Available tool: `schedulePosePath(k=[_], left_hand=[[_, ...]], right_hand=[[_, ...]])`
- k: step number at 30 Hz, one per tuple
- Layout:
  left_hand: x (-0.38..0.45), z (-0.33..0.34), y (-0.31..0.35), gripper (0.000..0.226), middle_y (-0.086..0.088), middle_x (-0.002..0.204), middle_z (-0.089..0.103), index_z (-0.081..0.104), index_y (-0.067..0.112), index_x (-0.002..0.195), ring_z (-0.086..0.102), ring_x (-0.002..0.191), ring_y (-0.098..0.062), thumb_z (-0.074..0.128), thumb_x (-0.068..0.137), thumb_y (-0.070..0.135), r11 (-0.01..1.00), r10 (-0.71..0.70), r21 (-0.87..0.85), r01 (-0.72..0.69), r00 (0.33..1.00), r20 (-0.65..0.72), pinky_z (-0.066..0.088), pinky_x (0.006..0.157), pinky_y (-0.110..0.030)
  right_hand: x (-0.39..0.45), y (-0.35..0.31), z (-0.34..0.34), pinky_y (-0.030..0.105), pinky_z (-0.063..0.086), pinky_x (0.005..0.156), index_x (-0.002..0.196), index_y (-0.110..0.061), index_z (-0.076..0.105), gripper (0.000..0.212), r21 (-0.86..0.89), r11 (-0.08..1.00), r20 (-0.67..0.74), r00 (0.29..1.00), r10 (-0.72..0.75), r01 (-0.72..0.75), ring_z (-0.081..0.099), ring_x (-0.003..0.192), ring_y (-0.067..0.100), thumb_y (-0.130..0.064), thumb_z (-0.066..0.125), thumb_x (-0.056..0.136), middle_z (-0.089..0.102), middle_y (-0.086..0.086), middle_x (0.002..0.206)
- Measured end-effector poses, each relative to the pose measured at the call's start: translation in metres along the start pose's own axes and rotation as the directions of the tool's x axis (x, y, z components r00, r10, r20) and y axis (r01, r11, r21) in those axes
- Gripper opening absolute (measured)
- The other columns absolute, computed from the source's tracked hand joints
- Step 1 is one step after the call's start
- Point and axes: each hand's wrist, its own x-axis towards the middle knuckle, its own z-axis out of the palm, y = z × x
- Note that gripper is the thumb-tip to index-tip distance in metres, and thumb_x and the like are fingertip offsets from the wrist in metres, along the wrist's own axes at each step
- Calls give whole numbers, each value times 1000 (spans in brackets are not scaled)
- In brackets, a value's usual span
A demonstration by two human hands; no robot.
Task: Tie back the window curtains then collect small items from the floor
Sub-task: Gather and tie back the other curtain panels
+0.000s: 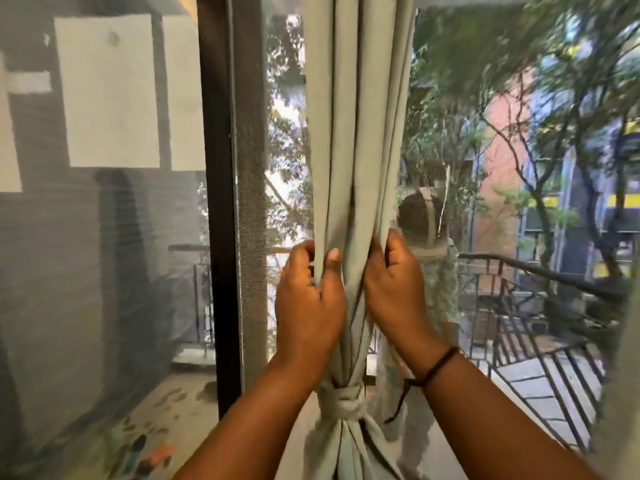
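Observation:
A pale grey-green curtain (356, 133) hangs gathered in folds in front of the window. Low down it is bound by a knot (343, 401) of the same cloth. My left hand (308, 303) grips the folds on the curtain's left side, just above the knot. My right hand (394, 285) pinches the folds on its right side at about the same height; a dark cord bracelet sits on that wrist. The floor and any small items on it are out of sight.
A dark window frame post (218, 202) stands left of the curtain, with mesh screen (104, 271) beyond it. Through the glass on the right I see a black balcony railing (540, 299), trees and buildings. A faint reflection of a person shows in the pane.

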Motion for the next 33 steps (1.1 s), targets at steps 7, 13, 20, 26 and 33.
schedulePosePath(k=[7,13,20,26,33], left_hand=[[48,-11,-50,30,-3,88,70,65,22,85,66,87,-23,43,99,36,709,-530,-529,466,847,36,53,87,-42],[50,11,-67,30,-5,94,67,60,25,87,63,92,-26,37,100,39,824,-437,-401,400,900,0,51,86,-40],[28,17,-64,20,11,96,58,40,27,113,61,92,-9,44,96,38,899,-143,-418,131,990,2,51,80,-30],[-16,32,-59,55,-3,134,34,21,27,138,50,118,-16,49,93,38,943,237,-241,-228,971,10,47,93,-24],[-79,58,4,76,-14,154,10,16,24,149,12,143,-34,55,85,40,897,226,344,-276,958,178,8,115,-47]], right_hand=[[-1,17,4,39,44,59,105,-11,56,27,-363,932,-211,975,-65,-17,55,68,29,-30,37,99,57,7,73],[-2,35,3,33,33,52,94,-8,53,28,-448,891,-284,956,-71,-67,42,54,21,-29,36,99,40,-11,59],[-8,30,-2,39,47,59,102,-14,45,28,-537,841,-173,984,-45,-56,60,75,34,-39,33,98,61,8,76],[-32,42,-27,33,45,69,109,-17,50,25,-759,646,43,996,-78,84,59,90,23,-36,40,98,61,3,101],[-53,29,-121,42,45,83,113,-24,55,35,-930,347,68,986,-155,119,60,97,24,-42,55,83,63,-1,103]])
